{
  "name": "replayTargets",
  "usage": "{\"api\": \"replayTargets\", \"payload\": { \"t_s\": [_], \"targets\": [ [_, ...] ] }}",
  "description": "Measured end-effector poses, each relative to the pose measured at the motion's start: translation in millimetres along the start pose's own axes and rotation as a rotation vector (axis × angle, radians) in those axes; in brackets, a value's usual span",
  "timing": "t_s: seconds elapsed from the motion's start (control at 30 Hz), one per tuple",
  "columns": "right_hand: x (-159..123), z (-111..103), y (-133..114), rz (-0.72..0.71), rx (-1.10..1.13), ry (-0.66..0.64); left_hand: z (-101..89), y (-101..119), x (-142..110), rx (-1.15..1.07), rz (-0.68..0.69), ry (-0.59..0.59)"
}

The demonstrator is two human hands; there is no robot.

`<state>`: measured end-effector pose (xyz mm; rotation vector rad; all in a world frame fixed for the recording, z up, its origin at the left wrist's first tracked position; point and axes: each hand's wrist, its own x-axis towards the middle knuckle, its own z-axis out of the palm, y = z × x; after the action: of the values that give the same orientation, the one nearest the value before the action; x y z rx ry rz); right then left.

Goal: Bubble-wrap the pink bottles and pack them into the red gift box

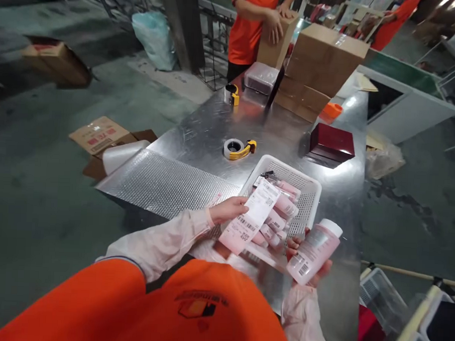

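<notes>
**One printed paper slip, white with a pinkish lower part (pixel 258 207), and one translucent pink plastic bottle with a white cap (pixel 314 252), held at a white perforated plastic basket (pixel 308 201)**

Well to the left of the basket, flattened brown cardboard (pixel 101 132) lies on the grey-green floor (pixel 78 224). A sheet of clear bubble wrap (pixel 178 178) stretches over the shiny metal table (pixel 199 126), from its left edge to just beside the basket.

The left hand (pixel 227 210) comes in at the basket's left side, its fingers pinching the slip, thumb on top. The slip slants over the basket, barcodes facing up. Beyond the basket, slightly left, sits a yellow tape dispenser with a clear roll (pixel 238 149); well beyond, a co-worker in an orange shirt (pixel 249 28) has both hands on a tall brown cardboard box (pixel 272 47).

Inside the basket lie pink tubes and bottles in clear wrapping (pixel 282 208).

Just right of the basket's near end, the right hand (pixel 322 274) holds the bottle, tilted, its fingers curled around the body and its cap pointing away. Beyond the basket, to the right, stands a glossy dark-red box (pixel 332 144).
</notes>
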<state>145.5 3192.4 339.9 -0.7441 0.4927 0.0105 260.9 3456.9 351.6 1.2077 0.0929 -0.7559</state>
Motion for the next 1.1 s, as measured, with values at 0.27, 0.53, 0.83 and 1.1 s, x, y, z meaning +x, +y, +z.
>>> {"api": "replayTargets", "payload": {
  "t_s": [0.27, 0.53, 0.83, 1.1],
  "targets": [
    [-0.5, -4.3, 0.7, 0.011, 0.084, -0.025, 14.8, -7.4, -12.1, -0.008, 0.101, 0.109],
    [-3.2, -7.2, 2.0, 0.019, 0.154, -0.030, 20.2, -10.8, -19.7, 0.008, 0.117, 0.172],
    [-3.6, -0.7, 0.6, 0.021, 0.148, 0.011, 23.4, -6.9, -21.2, 0.042, 0.110, 0.237],
    [-6.8, 7.4, 0.6, 0.008, 0.063, 0.100, 25.3, -8.3, -22.6, 0.052, 0.081, 0.260]
  ]
}}
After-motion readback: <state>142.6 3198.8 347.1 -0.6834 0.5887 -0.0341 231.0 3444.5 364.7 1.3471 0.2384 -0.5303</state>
